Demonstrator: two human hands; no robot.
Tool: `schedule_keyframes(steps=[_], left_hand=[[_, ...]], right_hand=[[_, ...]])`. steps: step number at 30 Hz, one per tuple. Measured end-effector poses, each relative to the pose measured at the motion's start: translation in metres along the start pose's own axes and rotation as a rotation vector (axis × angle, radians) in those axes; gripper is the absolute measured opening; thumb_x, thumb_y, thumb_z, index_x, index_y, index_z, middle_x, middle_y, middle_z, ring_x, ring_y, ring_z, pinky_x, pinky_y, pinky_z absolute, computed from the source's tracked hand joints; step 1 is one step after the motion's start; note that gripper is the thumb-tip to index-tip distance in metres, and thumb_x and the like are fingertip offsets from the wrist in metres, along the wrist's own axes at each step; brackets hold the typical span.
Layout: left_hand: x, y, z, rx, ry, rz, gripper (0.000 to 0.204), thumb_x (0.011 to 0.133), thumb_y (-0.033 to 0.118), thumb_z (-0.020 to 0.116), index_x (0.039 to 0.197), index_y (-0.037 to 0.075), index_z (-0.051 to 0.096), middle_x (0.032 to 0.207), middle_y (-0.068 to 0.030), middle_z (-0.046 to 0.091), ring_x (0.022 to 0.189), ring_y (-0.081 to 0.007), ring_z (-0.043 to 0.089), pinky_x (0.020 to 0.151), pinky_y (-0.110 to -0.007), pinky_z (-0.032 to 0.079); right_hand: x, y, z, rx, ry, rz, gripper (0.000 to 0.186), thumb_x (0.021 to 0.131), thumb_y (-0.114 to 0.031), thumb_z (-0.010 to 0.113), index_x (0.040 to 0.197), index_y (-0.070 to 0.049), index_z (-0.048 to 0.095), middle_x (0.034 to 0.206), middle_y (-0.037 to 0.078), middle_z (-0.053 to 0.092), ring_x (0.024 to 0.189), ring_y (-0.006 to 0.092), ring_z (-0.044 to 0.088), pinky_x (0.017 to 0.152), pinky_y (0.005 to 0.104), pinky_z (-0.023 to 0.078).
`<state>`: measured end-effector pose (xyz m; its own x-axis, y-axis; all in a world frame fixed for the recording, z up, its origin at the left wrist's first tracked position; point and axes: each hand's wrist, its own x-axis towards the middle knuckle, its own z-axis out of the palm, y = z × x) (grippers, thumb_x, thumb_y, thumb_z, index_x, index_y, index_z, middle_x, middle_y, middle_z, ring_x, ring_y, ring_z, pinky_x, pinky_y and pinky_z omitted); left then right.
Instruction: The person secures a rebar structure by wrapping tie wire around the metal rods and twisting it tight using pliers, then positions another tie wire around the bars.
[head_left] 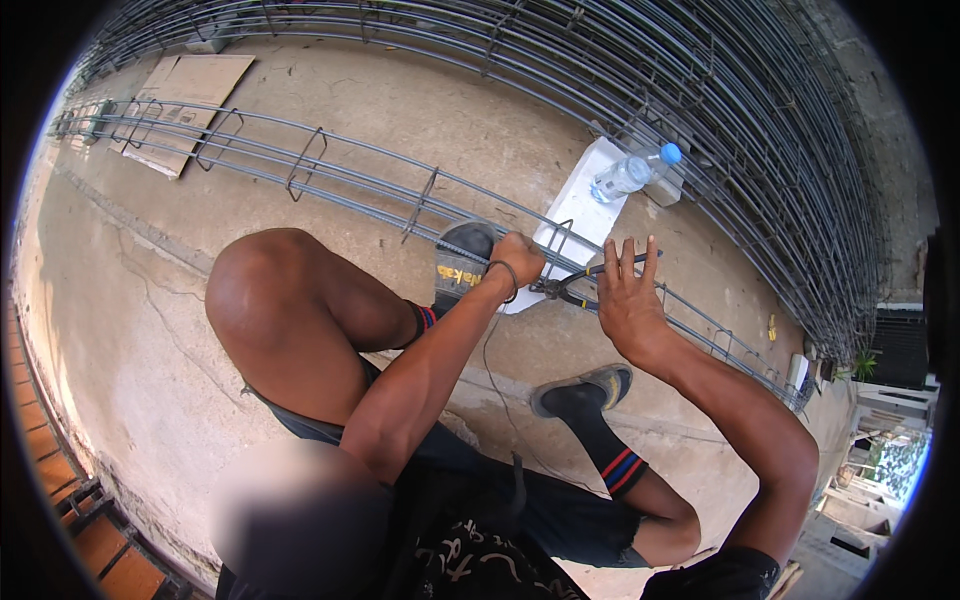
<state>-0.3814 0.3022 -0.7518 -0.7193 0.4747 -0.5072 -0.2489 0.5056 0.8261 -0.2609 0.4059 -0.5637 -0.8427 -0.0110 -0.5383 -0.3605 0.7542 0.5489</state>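
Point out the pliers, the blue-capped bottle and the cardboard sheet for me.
Pliers (551,288): head view, on the metal head near the pivot.
Blue-capped bottle (621,178): head view, on the clear body.
Cardboard sheet (204,80): head view, on its bare upper face.

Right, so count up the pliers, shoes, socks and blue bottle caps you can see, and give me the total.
Pliers: 1
Shoes: 2
Socks: 2
Blue caps: 1
Total: 6

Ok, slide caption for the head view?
Left hand curled over a steel-bar cage, right hand open at the spread handles of the pliers.
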Motion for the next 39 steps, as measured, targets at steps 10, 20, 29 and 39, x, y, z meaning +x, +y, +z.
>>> schedule_keyframes(steps=[10,20,29,39], left_hand=[[-0.014,0.017,-0.005,0.018,-0.023,-0.014,0.020,0.077,0.013,0.059,0.085,0.000,0.072,0.094,-0.0264,0.067,0.096,-0.0371,0.066,0.083,-0.038,0.052],[-0.009,0.010,-0.003,0.085,0.032,0.001,0.020,0.077,0.014,0.059,0.083,0.000,0.072,0.094,-0.0266,0.066,0.094,-0.0385,0.066,0.082,-0.040,0.052],[-0.022,0.014,-0.014,0.121,-0.086,0.146,0.015,0.071,0.005,0.062,0.081,0.007,0.075,0.083,-0.0203,0.069,0.086,-0.0319,0.068,0.079,-0.037,0.053],[-0.024,0.016,-0.011,0.136,-0.045,0.110,0.018,0.070,0.005,0.064,0.085,0.008,0.074,0.086,-0.0196,0.070,0.089,-0.0315,0.068,0.080,-0.036,0.052]], right_hand=[[0.005,0.004,-0.016,-0.085,-0.013,-0.050,0.042,0.091,-0.022,0.051,0.124,0.002,0.060,0.145,0.026,0.035,0.131,0.0498,0.032,0.104,0.0749,0.007],[0.011,0.001,-0.026,-0.372,0.031,-0.078,0.032,0.087,-0.017,0.053,0.112,-0.003,0.067,0.116,0.018,0.055,0.119,0.0373,0.046,0.109,0.0695,0.012],[0.020,0.001,-0.038,-0.439,0.003,-0.117,0.031,0.085,-0.018,0.054,0.109,-0.002,0.066,0.109,0.017,0.056,0.117,0.0326,0.047,0.111,0.0668,0.015],[0.030,0.013,-0.009,-0.242,0.017,-0.149,0.027,0.086,-0.020,0.055,0.105,-0.005,0.069,0.101,0.015,0.063,0.100,0.0354,0.058,0.084,0.0618,0.047]])
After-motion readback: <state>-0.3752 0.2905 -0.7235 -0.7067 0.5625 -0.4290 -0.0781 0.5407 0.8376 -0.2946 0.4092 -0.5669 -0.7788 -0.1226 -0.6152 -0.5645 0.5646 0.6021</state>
